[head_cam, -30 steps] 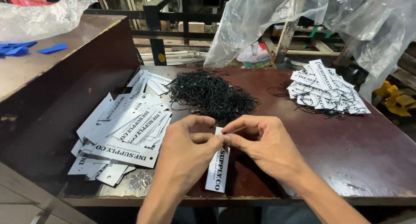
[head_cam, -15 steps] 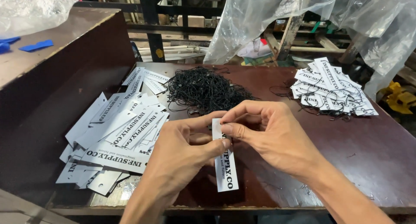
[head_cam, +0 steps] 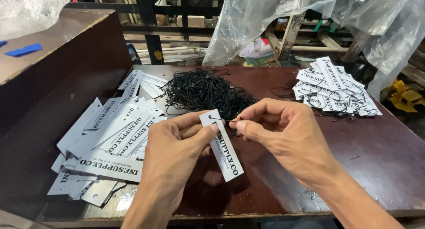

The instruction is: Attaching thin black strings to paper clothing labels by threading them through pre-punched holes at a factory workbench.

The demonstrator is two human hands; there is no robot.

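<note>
My left hand (head_cam: 175,147) pinches the top of a white rectangular paper tag (head_cam: 223,149) with black print, held above the dark brown table (head_cam: 376,167). My right hand (head_cam: 283,133) pinches a thin black string (head_cam: 219,120) whose end reaches the small hole near the tag's top. Behind the hands lies a tangled pile of black strings (head_cam: 201,91). A loose heap of unstrung white tags (head_cam: 110,136) spreads at the left. A pile of tags with strings attached (head_cam: 334,89) sits at the far right.
A tall brown box or bench (head_cam: 53,60) stands at the left with blue pieces (head_cam: 24,49) on top. Clear plastic sheeting (head_cam: 274,21) hangs over a wooden frame behind the table. A yellow object (head_cam: 405,96) lies on the floor at the right.
The hands have risen slightly and the tag now tilts to the right. My right hand has brought the black string's end to the hole in the tag.
</note>
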